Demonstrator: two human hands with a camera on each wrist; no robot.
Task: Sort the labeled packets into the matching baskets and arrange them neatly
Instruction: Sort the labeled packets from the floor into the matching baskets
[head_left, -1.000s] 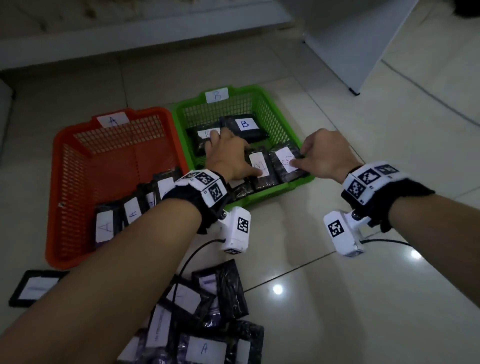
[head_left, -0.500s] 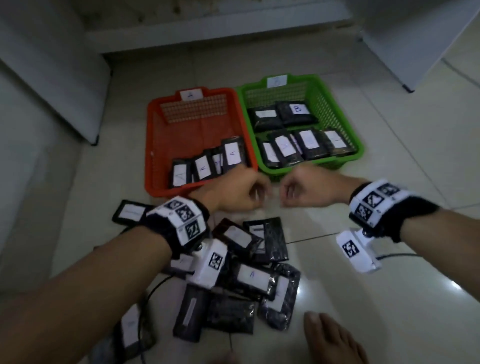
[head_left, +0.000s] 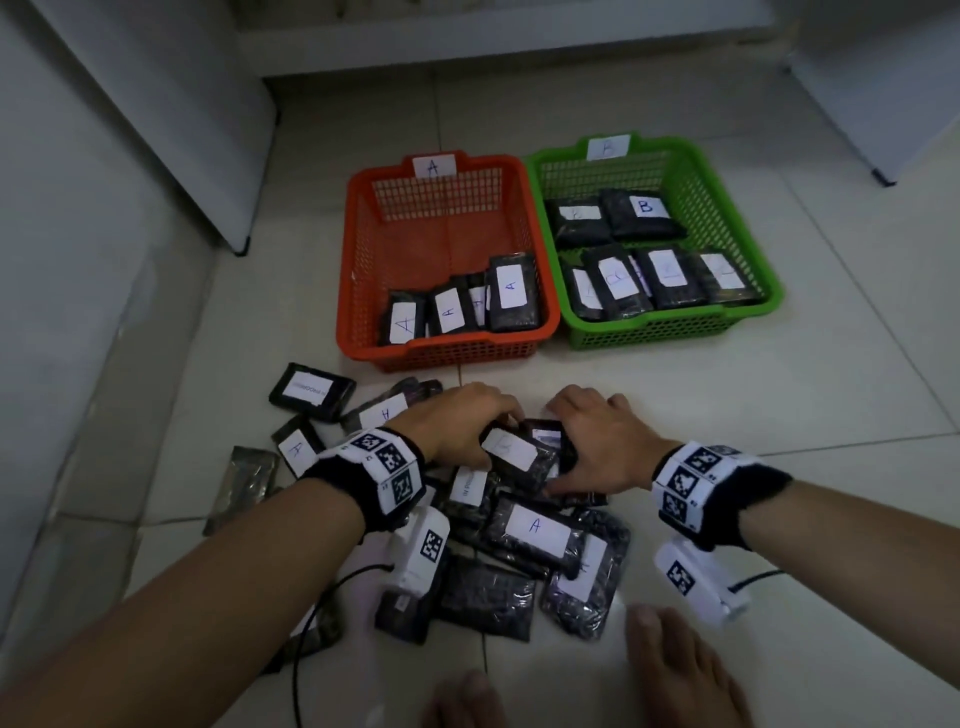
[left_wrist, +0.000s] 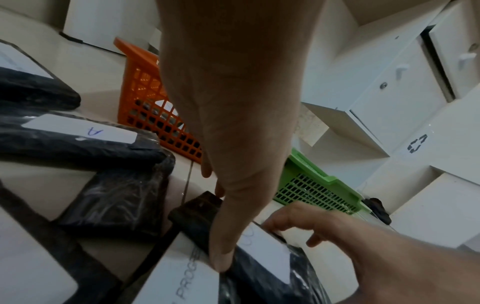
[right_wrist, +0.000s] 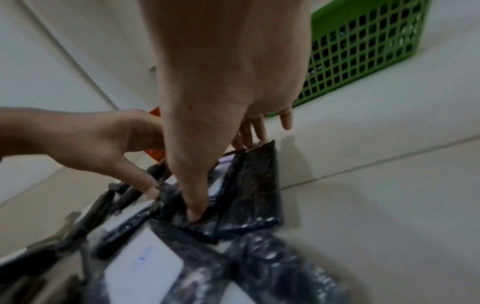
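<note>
1. Reaching into the pile on the floor (head_left: 727, 415), both hands meet over one black packet (head_left: 519, 457) with a white label; its letter is too faint to read.
2. The left hand (head_left: 457, 426) curls its fingers (left_wrist: 221, 257) over the packet's left edge, thumb pressed down beside the label, pinching it.
3. The right hand (head_left: 597, 447) has its fingers (right_wrist: 249, 133) spread; the thumb presses into the packet's near end and the others touch the far edge of a second packet just beyond. Whether it truly grips, I cannot tell.
4. Nearer than the fingers lies a packet marked A (head_left: 535, 530), with more dark packets heaped around it.
5. Beyond the fingers sit two baskets, touching side by side: the orange basket (head_left: 358, 249), tagged A, holds a row of A packets at its near end.
6. The green basket (head_left: 727, 218), tagged B, holds two rows of packets.
7. Bare toes (head_left: 670, 665) show below the right wrist.
</note>
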